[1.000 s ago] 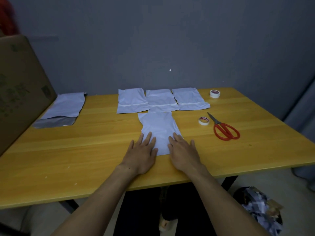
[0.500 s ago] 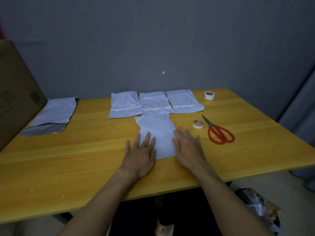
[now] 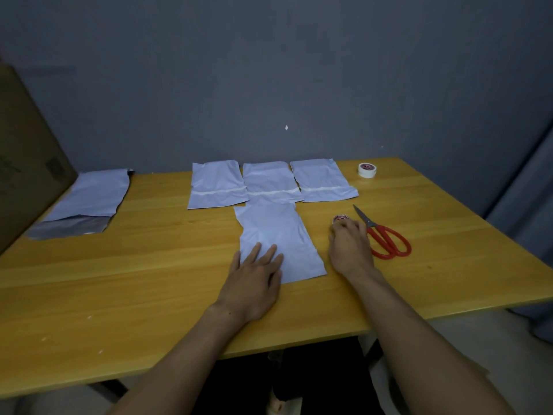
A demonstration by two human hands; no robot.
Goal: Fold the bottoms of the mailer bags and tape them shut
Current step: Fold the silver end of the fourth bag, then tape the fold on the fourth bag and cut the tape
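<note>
Film as limp and slippery as the pale blue-grey plastic mailer bag, flat on the yellow wooden table, probably needs pinning where the flat-fingered left hand presses its near corner, while the right hand touches the small white tape roll, grip unclear.

Dim bluish light all over; the table catches most, the right hand blurs with motion, straight lines bow toward three and nine o'clock.
</note>
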